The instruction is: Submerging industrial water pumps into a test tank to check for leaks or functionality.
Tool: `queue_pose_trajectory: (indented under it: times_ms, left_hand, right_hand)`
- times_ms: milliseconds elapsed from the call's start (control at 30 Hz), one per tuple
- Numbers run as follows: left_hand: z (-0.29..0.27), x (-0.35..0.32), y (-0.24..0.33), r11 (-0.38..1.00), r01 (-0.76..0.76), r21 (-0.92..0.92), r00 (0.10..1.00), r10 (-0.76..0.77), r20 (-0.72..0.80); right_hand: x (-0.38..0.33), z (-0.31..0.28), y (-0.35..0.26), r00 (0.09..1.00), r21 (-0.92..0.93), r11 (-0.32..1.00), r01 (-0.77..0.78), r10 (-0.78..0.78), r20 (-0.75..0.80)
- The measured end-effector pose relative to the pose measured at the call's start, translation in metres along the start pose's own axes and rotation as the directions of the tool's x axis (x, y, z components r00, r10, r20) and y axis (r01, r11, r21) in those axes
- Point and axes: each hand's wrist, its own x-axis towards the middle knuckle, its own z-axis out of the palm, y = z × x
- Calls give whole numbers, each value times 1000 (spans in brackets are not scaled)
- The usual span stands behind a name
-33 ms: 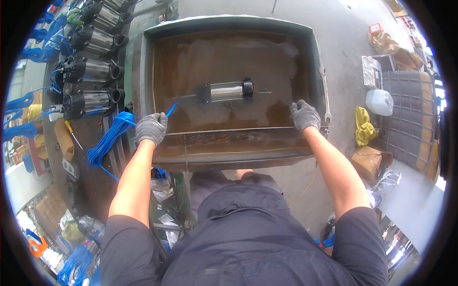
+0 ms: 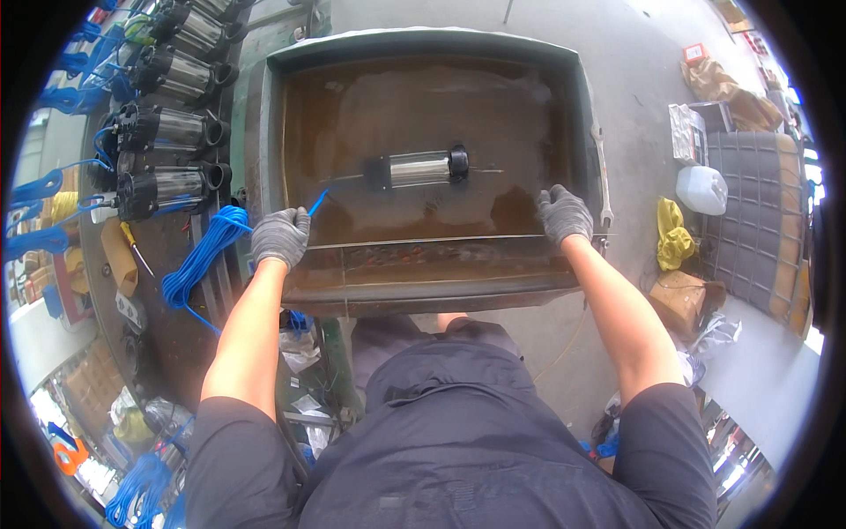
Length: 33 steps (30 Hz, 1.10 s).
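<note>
A pump [image 2: 419,170] with a shiny metal barrel and black ends lies on its side in brownish water inside a metal tank [image 2: 423,39]. Its blue cable [image 2: 319,203] rises out of the water to my left hand [image 2: 280,236], which wears a grey glove and is closed around it. My right hand [image 2: 564,216], gloved too, is over the tank's right side with its fingers curled. Whatever those fingers hold, if anything, cannot be made out. A coil of the blue cable [image 2: 204,256] lies left of my left hand.
Several similar pumps [image 2: 167,189] line the bench at the left, near a yellow-handled screwdriver [image 2: 132,242]. A wrench [image 2: 604,181] rests along the tank's right edge. Farther right are a white plastic jug [image 2: 701,189], a yellow bag [image 2: 673,234] and a cardboard box [image 2: 680,300].
The ripples and reflections on the water below the pump have changed slightly. Both hands and the pump hold their places.
</note>
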Motion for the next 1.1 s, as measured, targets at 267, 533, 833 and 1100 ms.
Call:
queue_pose_trajectory:
  times_ms: [267,533,833,1100]
  left_hand:
    - [4,1,-1,1000,8,-13,1000,-8,-11]
    - [2,2,0,999,-8,-42,1000,9,13]
    - [3,1,0,999,-9,-42,1000,8,-16]
    - [3,1,0,1000,4,-27,1000,-5,-24]
  right_hand:
    - [0,1,1,999,-3,1000,8,-8,-44]
    - [1,0,0,1000,8,1000,5,-5,-2]
    - [1,2,1,1000,5,1000,3,-3,-11]
    - [1,2,2,1000,11,1000,5,-5,-14]
